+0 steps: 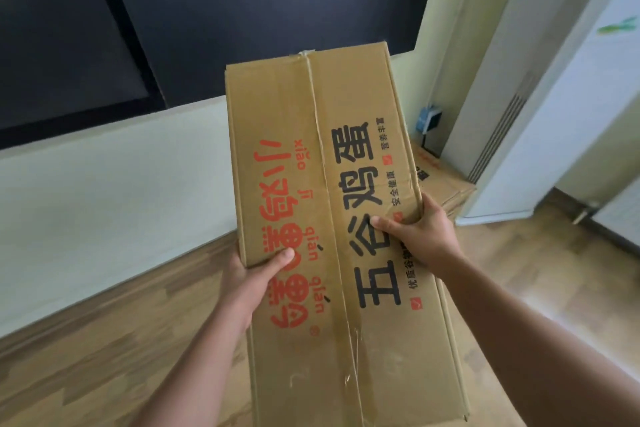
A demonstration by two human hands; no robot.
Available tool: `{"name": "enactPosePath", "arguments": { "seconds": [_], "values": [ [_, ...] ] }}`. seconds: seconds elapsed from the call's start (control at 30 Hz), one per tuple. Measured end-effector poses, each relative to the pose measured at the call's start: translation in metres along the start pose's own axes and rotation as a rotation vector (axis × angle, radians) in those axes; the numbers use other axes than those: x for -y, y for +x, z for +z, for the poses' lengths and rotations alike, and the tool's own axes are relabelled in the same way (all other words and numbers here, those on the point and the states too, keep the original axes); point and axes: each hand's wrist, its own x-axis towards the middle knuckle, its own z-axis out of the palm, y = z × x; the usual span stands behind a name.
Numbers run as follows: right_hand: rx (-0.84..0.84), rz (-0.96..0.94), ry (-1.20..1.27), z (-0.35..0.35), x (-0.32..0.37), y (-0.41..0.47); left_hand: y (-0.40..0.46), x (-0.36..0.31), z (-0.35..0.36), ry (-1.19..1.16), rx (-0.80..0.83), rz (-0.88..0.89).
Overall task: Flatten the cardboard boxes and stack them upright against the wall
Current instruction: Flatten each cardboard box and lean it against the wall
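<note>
Brown box [332, 218], red and black lettering

Wood-plank floor [104, 357]. At its far right corner, flattened cardboard boxes [446, 184] lie on it, beside the base of a white floor-standing air conditioner [502, 198].

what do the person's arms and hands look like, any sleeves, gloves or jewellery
Both forearms are bare as far as the frame shows, with no sleeves in view. The left hand and right hand wear no gloves, and no rings, watch or wristband are visible.
</note>
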Motion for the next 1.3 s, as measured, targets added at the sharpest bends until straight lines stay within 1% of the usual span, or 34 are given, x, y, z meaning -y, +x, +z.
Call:
{"name": "enactPosePath", "arguments": {
  "seconds": [0.2,0.23,0.33,0.47,0.63,0.77,0.8,0.93,1.0,1.1,1.2,1.23,1.3],
  "values": [
    [-0.105,0.001,-0.052,-0.102,-0.015,0.109,0.073,-0.054,0.145,-0.007,0.11,0.044],
    [-0.117,0.018,-0.062,-0.129,-0.018,0.132,0.086,-0.065,0.18,0.012,0.131,0.029],
    [-0.148,0.019,-0.041,-0.181,-0.021,0.181,0.111,-0.091,0.247,0.012,0.168,0.063],
    [-0.171,0.045,-0.031,-0.251,-0.039,0.251,0.147,-0.124,0.344,0.039,0.204,0.042],
    [-0.118,0.052,-0.014,-0.319,-0.065,0.353,0.194,-0.143,0.451,0.041,0.169,0.021],
    [-0.062,0.056,-0.07,-0.378,-0.077,0.459,0.232,-0.16,0.547,-0.055,0.122,-0.009],
    [-0.038,0.065,-0.098,-0.388,-0.077,0.482,0.241,-0.163,0.566,-0.045,0.102,-0.04],
    [0.057,0.077,-0.19,-0.407,-0.075,0.575,0.282,-0.168,0.622,-0.149,0.035,-0.139],
    [0.119,0.064,-0.236,-0.407,-0.072,0.63,0.314,-0.171,0.649,-0.201,-0.024,-0.179],
    [0.187,0.056,-0.311,-0.402,-0.078,0.7,0.36,-0.166,0.682,-0.27,-0.069,-0.222],
    [0.198,0.068,-0.366,-0.393,-0.091,0.757,0.401,-0.16,0.709,-0.314,-0.072,-0.259],
    [0.227,0.081,-0.391,-0.388,-0.095,0.792,0.427,-0.155,0.725,-0.331,-0.079,-0.28],
    [0.266,0.104,-0.422,-0.381,-0.102,0.828,0.451,-0.15,0.742,-0.331,-0.073,-0.28]
  ]
}}
